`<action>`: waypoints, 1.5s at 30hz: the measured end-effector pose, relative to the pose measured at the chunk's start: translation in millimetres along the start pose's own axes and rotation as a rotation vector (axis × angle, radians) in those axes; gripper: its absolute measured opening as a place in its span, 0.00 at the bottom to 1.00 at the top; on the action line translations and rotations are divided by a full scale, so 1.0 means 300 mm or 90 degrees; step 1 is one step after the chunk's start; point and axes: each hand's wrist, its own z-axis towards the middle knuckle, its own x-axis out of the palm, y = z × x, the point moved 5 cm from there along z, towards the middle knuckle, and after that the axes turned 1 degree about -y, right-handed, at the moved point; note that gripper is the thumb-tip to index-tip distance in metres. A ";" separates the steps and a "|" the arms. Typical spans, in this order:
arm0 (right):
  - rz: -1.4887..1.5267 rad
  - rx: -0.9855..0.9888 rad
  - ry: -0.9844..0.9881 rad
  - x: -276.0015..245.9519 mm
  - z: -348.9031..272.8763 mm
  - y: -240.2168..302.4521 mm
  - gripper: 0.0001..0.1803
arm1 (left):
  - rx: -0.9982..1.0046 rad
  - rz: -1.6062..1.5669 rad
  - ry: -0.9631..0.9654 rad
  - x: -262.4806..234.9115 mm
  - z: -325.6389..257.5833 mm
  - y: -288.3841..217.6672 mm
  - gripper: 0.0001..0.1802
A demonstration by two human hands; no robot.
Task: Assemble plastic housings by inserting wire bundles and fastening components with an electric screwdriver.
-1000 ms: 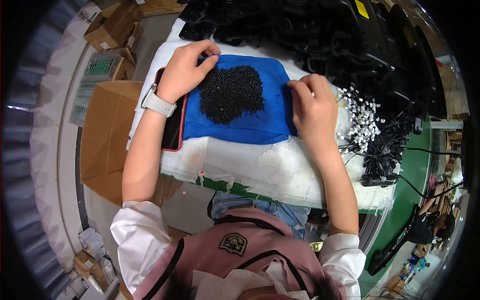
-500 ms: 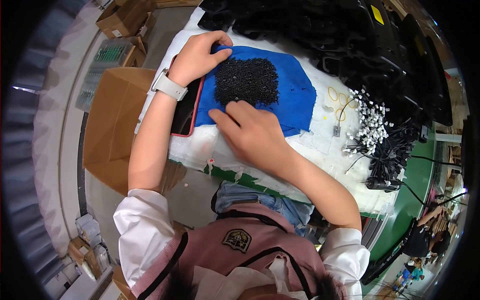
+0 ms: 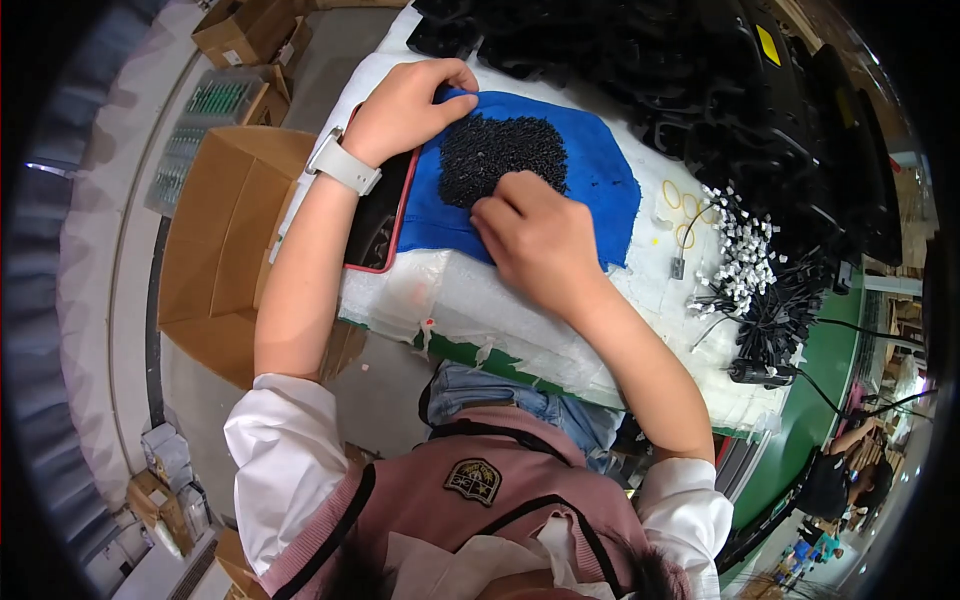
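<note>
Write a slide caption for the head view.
Left hand pins a blue cloth; right hand reaches a pile of small black parts.

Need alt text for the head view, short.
Right hand reaches into a pile of small black parts on a blue cloth; left hand rests on the cloth's far left corner. White-tagged black cables lie to the right.

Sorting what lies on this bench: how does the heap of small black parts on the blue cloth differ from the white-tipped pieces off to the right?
The heap of small black parts is all black, packed in one dense mound on the blue cloth, with the right hand at its edge. The white-tipped pieces are pale, scattered loosely on the white table cover, near neither hand and beside black cables. Both are many tiny pieces on the same bench.
</note>
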 end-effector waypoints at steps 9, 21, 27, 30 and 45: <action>0.046 -0.030 -0.021 -0.052 -0.004 0.046 0.08 | -0.001 0.241 -0.135 -0.119 -0.122 -0.122 0.15; -0.235 -0.095 -0.027 0.132 0.070 0.200 0.06 | -0.328 0.388 -0.084 -0.162 -0.402 -0.210 0.31; -0.089 0.054 -0.057 0.065 0.095 0.115 0.06 | -0.299 0.294 -0.088 -0.192 -0.452 -0.161 0.28; 0.073 0.176 -0.164 -0.032 0.100 0.026 0.05 | -0.281 0.312 -0.093 -0.178 -0.451 -0.164 0.29; 0.255 0.127 -0.211 -0.069 0.111 -0.019 0.07 | -0.265 0.373 -0.172 -0.151 -0.427 -0.193 0.28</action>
